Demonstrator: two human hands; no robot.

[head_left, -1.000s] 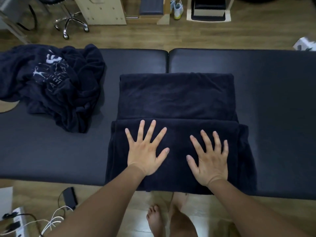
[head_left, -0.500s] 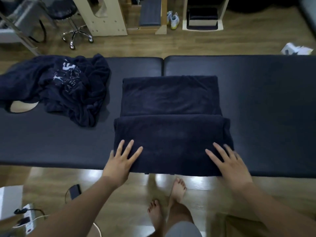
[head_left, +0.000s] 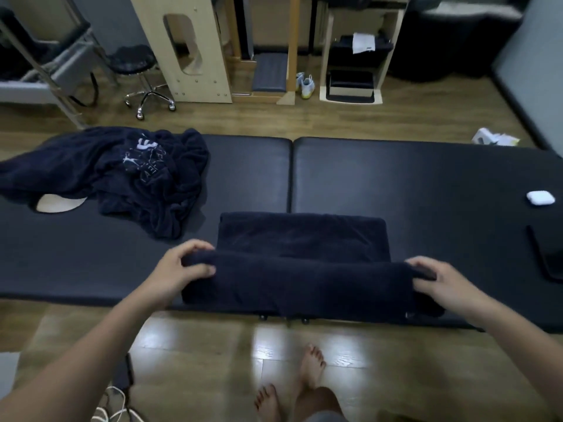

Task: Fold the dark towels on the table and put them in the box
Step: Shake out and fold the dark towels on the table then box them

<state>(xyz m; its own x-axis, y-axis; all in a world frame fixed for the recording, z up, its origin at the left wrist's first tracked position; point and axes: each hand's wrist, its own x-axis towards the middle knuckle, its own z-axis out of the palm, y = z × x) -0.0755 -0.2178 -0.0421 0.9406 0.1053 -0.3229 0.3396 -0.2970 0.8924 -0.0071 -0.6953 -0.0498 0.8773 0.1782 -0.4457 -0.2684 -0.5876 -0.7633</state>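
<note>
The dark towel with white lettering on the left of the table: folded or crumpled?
Crumpled. The dark towel with white lettering lies in a loose, wrinkled heap on the black padded table.

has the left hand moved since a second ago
Yes. The left hand slid left, away from the table seam, toward the near edge; it grips the towel at its left end.

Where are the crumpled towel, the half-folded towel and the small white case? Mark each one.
crumpled towel [head_left: 170, 190], head view, on its bunched right part.
half-folded towel [head_left: 298, 281], head view, middle of the near folded layer.
small white case [head_left: 540, 197], head view, centre of its top.
</note>
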